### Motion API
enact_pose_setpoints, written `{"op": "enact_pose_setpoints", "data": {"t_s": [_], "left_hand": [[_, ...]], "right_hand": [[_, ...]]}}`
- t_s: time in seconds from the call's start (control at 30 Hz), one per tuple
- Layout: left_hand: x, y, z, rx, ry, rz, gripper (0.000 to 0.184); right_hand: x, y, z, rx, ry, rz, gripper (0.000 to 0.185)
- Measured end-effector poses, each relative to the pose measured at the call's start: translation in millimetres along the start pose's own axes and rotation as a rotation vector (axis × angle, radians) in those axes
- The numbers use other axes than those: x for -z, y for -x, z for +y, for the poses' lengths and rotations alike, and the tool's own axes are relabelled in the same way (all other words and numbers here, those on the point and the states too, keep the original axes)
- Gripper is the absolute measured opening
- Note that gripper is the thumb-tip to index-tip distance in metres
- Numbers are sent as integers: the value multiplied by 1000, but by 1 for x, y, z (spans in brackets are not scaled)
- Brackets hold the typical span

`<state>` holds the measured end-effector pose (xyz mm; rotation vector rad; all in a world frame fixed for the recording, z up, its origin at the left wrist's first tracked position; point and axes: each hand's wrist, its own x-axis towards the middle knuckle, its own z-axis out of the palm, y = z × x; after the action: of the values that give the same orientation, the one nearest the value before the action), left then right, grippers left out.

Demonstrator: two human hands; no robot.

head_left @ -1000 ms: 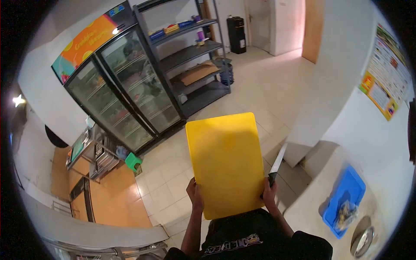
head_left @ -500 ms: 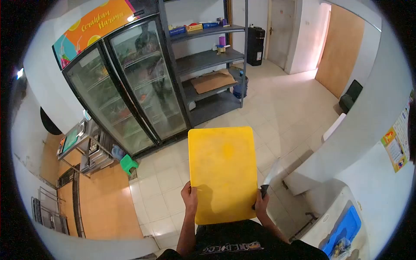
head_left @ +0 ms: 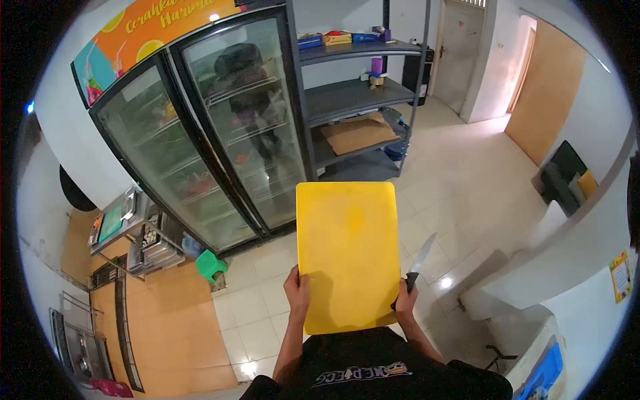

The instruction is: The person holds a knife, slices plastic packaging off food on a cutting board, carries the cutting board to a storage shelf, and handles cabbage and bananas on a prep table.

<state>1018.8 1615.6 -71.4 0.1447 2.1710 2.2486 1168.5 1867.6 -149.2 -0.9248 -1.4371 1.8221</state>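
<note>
A yellow cutting board point(head_left: 348, 253) is held up in front of my body, its broad face towards me. My left hand point(head_left: 297, 292) is closed on the board's lower left edge. At the lower right edge, my right hand point(head_left: 405, 298) is closed around the black handle of a kitchen knife point(head_left: 422, 255) and also grips the board. The blade points up and away to the right, beside the board and apart from it. My fingers behind the board are hidden.
A two-door glass fridge point(head_left: 200, 133) stands ahead on the left, next to a grey metal shelf point(head_left: 360, 100) with boxes and cardboard. A green stool point(head_left: 211, 265) and a steel table point(head_left: 110, 230) are at left. A sink point(head_left: 547, 327) with a blue item is at lower right.
The fridge and shelf now look nearer, and the view has turned slightly left. The board and knife stay in my hands, with the knife tilted a little differently.
</note>
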Motion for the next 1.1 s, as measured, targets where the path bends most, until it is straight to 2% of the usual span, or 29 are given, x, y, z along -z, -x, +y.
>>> {"op": "enact_pose_setpoints", "data": {"t_s": [0.07,0.33,0.43,0.5,0.57,0.83,0.93,1.0,1.1], "left_hand": [[9,-16,-4,-1,-23,18,28],[35,-66,-28,-10,-30,17,27],[39,-79,-28,1,-59,5,21],[40,-86,-26,150,-77,-33,16],[39,-91,-51,129,-81,-32,16],[-10,-129,-70,116,-176,-81,24],[-41,-164,-72,155,-226,-93,27],[-68,-191,-78,109,-292,-90,27],[-114,-236,-86,58,-287,-11,27]], "right_hand": [[-22,-10,10,72,31,20,20],[-75,-26,7,93,77,-39,17],[-84,-36,15,111,112,-11,17],[-90,-43,14,86,95,-58,16],[-103,-46,-4,81,74,-42,16],[-114,-129,11,96,88,28,17],[-126,-189,12,52,133,-12,17],[-138,-233,7,137,131,-1,18],[-155,-302,-8,148,158,-50,18]]}}
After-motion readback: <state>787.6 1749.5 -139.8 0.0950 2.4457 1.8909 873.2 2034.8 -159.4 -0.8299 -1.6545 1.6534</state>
